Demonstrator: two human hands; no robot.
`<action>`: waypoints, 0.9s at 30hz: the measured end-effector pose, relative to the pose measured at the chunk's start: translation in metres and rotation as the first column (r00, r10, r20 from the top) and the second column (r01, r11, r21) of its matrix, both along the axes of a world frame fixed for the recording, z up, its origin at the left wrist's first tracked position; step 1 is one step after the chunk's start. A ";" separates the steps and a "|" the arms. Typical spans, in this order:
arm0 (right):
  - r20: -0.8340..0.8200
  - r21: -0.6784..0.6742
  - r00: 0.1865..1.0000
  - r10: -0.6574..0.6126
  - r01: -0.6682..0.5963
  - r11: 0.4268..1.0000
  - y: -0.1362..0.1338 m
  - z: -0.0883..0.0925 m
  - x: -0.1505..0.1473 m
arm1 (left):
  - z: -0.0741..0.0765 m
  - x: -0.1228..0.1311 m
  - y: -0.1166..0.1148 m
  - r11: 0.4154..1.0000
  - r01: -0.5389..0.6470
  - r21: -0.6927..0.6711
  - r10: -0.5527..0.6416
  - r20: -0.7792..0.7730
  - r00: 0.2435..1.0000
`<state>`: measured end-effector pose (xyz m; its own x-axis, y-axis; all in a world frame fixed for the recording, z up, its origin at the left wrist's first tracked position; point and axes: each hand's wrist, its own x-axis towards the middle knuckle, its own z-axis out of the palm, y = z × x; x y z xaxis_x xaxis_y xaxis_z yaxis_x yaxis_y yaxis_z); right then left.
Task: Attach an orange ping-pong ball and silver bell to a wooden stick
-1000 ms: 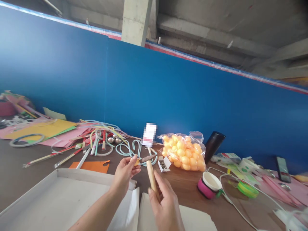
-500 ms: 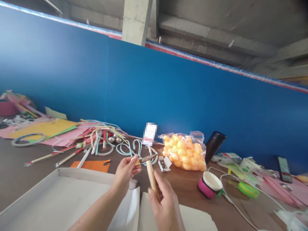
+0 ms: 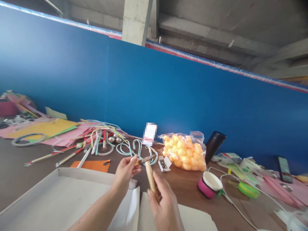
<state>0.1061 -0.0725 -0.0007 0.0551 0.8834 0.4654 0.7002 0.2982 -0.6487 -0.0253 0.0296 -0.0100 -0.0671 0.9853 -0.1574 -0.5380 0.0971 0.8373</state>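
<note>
Pinched in my left hand (image 3: 124,175) is a small tool with a yellow-orange handle and a dark tapered blade (image 3: 147,159); whether it is a file or a knife I cannot tell. Its blade points right. My right hand (image 3: 166,202) is closed around a pale wooden stick (image 3: 150,176), which is held upright and tilted slightly left. The stick's top end lies at the blade's lower edge, seemingly touching it. My right fingers hide the stick's lower end. Below my hands lie an open white cardboard tray (image 3: 72,189) and a pale board (image 3: 194,218).
Behind my hands lie light-blue cords (image 3: 124,149), a small white box (image 3: 165,164) of metal bits and a bag of orange balls (image 3: 183,150). A pink-and-white cup (image 3: 209,186) and black cylinder (image 3: 215,146) stand right. Orange paper (image 3: 92,165) lies left. A blue partition (image 3: 154,83) rises behind.
My right hand and the wooden stick have shifted slightly left. The blade has tilted and moved a little left against the stick's top. Everything else is unchanged.
</note>
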 end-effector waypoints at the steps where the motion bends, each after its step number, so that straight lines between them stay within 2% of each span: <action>1: 0.001 -0.005 1.000 0.003 -0.003 1.000 0.000 0.000 0.000 | 0.000 0.000 0.000 1.000 -0.004 -0.006 0.004 0.003 1.000; 14: -0.018 0.056 1.000 -0.023 0.024 0.998 -0.001 0.000 -0.001 | 0.000 0.000 -0.001 1.000 -0.005 0.008 0.006 -0.038 0.999; 18: -0.002 0.030 1.000 -0.002 0.002 1.000 -0.001 0.000 0.000 | 0.001 0.000 0.001 1.000 0.001 0.005 -0.001 -0.013 1.000; 27: -0.050 0.050 0.997 -0.059 0.062 0.997 0.001 -0.002 0.007 | 0.002 -0.001 -0.003 0.999 0.022 0.027 -0.022 0.022 0.999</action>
